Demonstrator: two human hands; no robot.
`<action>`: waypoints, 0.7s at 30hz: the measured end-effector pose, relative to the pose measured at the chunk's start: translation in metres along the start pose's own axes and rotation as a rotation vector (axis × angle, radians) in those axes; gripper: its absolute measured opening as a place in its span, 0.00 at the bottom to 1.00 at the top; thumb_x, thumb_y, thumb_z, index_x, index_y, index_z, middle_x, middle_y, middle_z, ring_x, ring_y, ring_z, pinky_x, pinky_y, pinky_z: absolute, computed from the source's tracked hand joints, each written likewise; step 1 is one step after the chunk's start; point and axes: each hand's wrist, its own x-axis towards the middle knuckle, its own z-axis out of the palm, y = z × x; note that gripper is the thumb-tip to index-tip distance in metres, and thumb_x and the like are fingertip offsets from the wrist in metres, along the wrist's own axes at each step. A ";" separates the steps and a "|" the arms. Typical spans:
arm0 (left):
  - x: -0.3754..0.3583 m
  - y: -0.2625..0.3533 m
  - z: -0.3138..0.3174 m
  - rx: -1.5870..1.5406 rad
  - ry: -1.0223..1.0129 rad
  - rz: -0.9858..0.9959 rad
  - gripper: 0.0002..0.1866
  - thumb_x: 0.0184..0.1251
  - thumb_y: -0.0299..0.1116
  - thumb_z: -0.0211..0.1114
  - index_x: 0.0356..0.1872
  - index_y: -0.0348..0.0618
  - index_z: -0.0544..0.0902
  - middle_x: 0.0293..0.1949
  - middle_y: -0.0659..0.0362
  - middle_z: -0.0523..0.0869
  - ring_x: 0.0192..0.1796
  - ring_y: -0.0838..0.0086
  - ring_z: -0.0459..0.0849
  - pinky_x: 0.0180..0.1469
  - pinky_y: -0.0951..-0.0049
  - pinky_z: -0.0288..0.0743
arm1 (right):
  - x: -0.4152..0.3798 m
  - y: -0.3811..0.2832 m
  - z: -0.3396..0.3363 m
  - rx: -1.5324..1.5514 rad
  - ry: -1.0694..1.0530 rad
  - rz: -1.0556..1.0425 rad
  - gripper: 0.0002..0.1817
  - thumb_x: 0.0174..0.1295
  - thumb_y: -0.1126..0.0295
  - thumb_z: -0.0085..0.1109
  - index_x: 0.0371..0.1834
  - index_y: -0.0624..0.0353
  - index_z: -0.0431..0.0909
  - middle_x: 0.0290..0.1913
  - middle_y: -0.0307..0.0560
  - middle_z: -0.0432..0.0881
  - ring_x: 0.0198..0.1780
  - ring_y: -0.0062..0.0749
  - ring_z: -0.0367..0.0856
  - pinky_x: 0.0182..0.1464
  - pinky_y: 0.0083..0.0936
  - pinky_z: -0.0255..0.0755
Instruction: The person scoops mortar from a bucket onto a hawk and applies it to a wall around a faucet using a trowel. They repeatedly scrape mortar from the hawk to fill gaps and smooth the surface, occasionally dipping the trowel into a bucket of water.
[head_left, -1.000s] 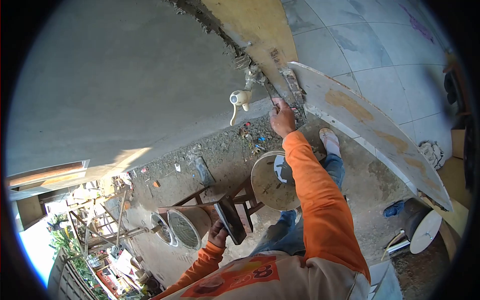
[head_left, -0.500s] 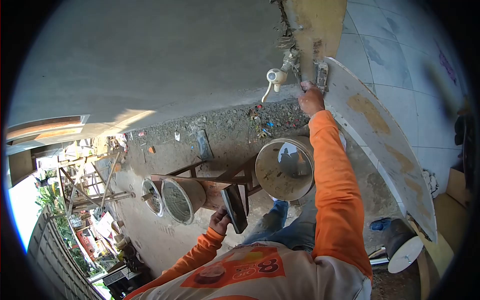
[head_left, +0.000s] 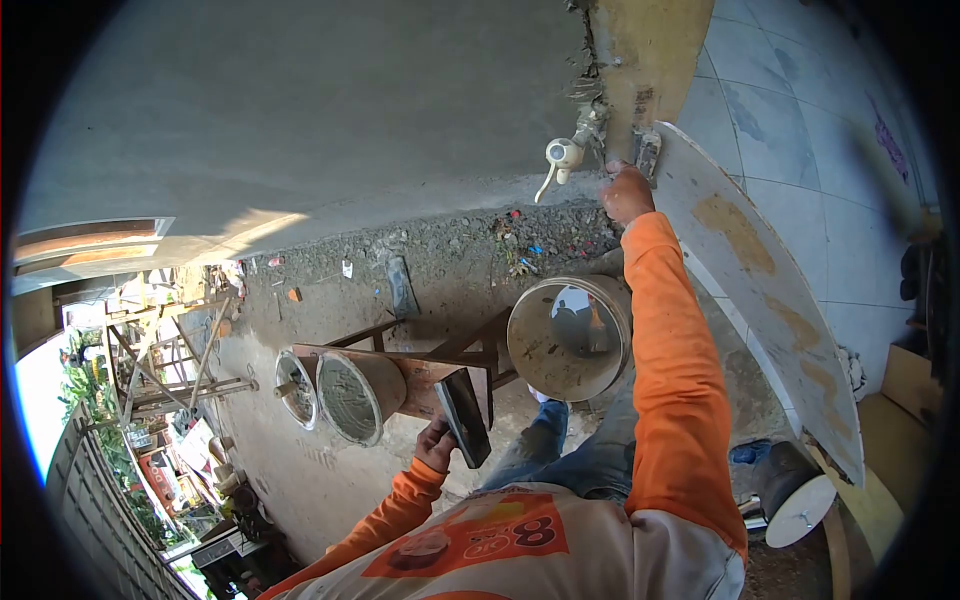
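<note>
My left hand grips a dark rectangular float-like board at lower centre, tilted on edge. My right hand is closed at the base of the wall, right of a cream tap. Whatever its fingers hold is too small to make out. Just beyond it lies a mortar-smeared block-like piece, against the yellowish wall strip. Smooth grey plaster covers the wall to the left.
A water bucket stands near my legs. Two mortar buckets are by a wooden bench. A long curved board leans at right beside tiles. Rubble lines the wall; scaffolding stands far left.
The view has shifted slightly. My right hand stays low by the wall near the tap, and my left hand still grips the dark board, which has tilted a little.
</note>
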 end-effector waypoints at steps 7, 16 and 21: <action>0.001 0.001 0.002 -0.009 -0.046 0.006 0.14 0.62 0.24 0.53 0.48 0.37 0.75 0.39 0.62 0.81 0.40 0.80 0.78 0.43 0.77 0.73 | 0.007 0.007 0.000 -0.004 -0.106 0.061 0.21 0.49 0.69 0.56 0.49 0.65 0.74 0.48 0.58 0.77 0.51 0.50 0.75 0.54 0.33 0.68; 0.009 -0.003 -0.006 -0.147 -0.075 0.005 0.16 0.62 0.31 0.57 0.51 0.38 0.73 0.43 0.61 0.81 0.42 0.77 0.79 0.45 0.75 0.73 | -0.119 0.071 0.044 0.663 -0.374 0.401 0.21 0.56 0.73 0.50 0.55 0.65 0.66 0.29 0.47 0.76 0.21 0.28 0.75 0.18 0.24 0.71; 0.018 0.020 -0.004 -0.697 -0.176 -0.022 0.24 0.55 0.43 0.60 0.50 0.38 0.73 0.47 0.54 0.79 0.50 0.63 0.78 0.55 0.61 0.70 | -0.206 0.068 0.076 1.064 -0.261 0.530 0.21 0.58 0.74 0.52 0.55 0.63 0.61 0.30 0.50 0.76 0.21 0.32 0.75 0.18 0.25 0.71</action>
